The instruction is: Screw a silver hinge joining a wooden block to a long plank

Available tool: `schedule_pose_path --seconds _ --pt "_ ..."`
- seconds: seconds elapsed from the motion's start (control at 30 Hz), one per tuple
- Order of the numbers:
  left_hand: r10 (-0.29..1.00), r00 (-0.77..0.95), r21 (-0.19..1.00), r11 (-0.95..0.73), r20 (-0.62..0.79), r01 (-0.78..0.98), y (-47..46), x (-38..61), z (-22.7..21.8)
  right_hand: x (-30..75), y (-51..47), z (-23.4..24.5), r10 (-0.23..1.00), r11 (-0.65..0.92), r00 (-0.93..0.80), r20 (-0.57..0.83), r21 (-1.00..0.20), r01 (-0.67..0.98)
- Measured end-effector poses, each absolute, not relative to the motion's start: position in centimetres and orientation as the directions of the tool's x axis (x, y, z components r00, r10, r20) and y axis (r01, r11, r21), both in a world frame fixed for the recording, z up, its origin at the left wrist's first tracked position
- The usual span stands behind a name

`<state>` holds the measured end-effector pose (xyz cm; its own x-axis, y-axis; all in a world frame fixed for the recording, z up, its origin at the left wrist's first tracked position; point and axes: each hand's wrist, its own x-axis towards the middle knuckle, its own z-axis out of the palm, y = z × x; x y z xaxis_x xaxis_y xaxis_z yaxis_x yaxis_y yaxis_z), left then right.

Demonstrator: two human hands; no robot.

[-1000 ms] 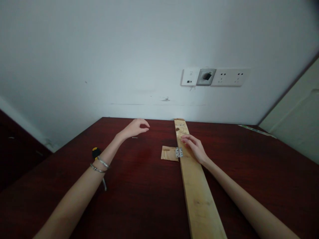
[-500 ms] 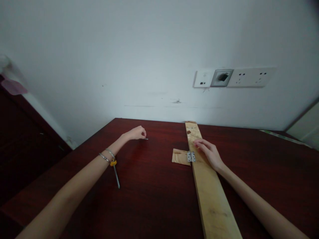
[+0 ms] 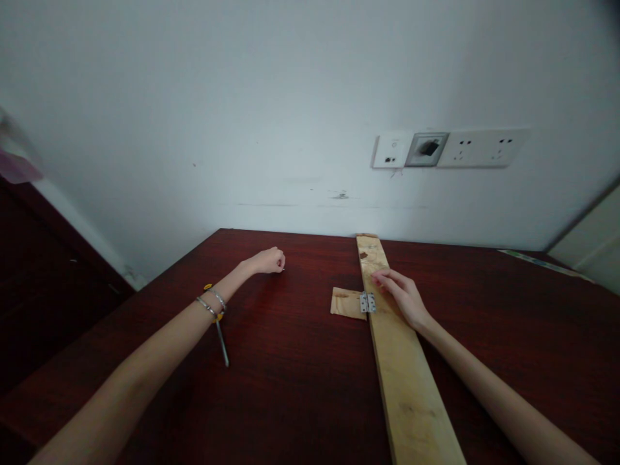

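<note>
My left hand (image 3: 271,260) is closed low over the table, left of the board. A tiny bright tip shows at its fingers, too small to name. On the long wooden board (image 3: 411,394) rests my right hand (image 3: 400,294), fingertips pinched together; whatever may be between them is hidden. Just left of those fingers, a metal hinge (image 3: 367,302) spans the board's left edge and a small wooden piece (image 3: 346,303). A screwdriver (image 3: 221,342) with a yellow handle lies partly hidden beneath my left wrist, which wears metal bracelets.
The dark red table (image 3: 300,387) meets a white wall at its back edge. Sockets and switches (image 3: 450,148) are set in the wall. A patterned strip (image 3: 545,265) lies at the back right, and a pink object (image 3: 19,168) is at the far left.
My left hand has turned slightly, and less of the small shiny piece at its fingers shows. My right hand stays on the board. The whole view has shifted a little.
</note>
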<state>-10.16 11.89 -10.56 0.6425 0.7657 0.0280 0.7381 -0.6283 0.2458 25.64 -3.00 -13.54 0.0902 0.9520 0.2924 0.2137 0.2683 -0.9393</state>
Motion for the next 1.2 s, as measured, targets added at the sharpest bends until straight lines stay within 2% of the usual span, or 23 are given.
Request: schedule_pose_path --seconds 0.13,0.27,0.53,0.57,0.63,0.7,0.8,0.9,1.1,1.2 --pt "0.779 0.625 0.327 -0.603 0.046 0.727 11.9 -9.9 -10.6 25.7 -3.0 -13.6 0.949 0.278 0.085 0.304 -0.932 0.232" --pt "0.781 0.621 0.458 -0.576 0.062 0.677 11.5 -9.1 -10.0 25.5 -3.1 -13.3 0.945 0.285 0.097 0.313 -0.93 0.232" --pt "0.75 0.629 0.736 -0.54 0.203 0.407 8.2 -3.0 -7.4 25.3 -3.0 -13.2 0.942 0.292 0.102 0.32 -0.93 0.221" --pt "0.748 0.626 0.77 -0.527 0.221 0.358 7.4 -1.9 -7.2 25.3 -3.0 -13.3 0.941 0.295 0.103 0.323 -0.93 0.221" --pt "0.777 0.571 0.91 -0.397 0.263 0.12 5.8 0.2 -7.0 25.3 -2.9 -13.4 0.936 0.305 0.102 0.336 -0.923 0.233" --pt "0.808 0.531 0.965 -0.248 0.253 -0.082 4.3 2.2 -7.0 25.3 -2.8 -13.5 0.931 0.317 0.099 0.35 -0.914 0.253" --pt "0.819 0.539 0.951 -0.025 0.196 -0.309 2.2 4.3 -7.1 25.3 -2.6 -13.7 0.926 0.331 0.092 0.367 -0.902 0.276" --pt "0.816 0.563 0.886 0.16 0.128 -0.434 0.7 5.4 -7.1 25.2 -2.5 -13.8 0.918 0.348 0.084 0.387 -0.89 0.295" --pt "0.818 0.571 0.836 0.359 -0.068 -0.414 -0.6 5.6 -7.8 25.1 -2.9 -12.7 0.883 0.411 0.082 0.462 -0.846 0.339" --pt "0.795 0.594 0.798 0.434 -0.122 -0.417 -0.9 5.7 -8.2 25.2 -3.4 -10.8 0.801 0.541 -0.007 0.599 -0.719 0.436"
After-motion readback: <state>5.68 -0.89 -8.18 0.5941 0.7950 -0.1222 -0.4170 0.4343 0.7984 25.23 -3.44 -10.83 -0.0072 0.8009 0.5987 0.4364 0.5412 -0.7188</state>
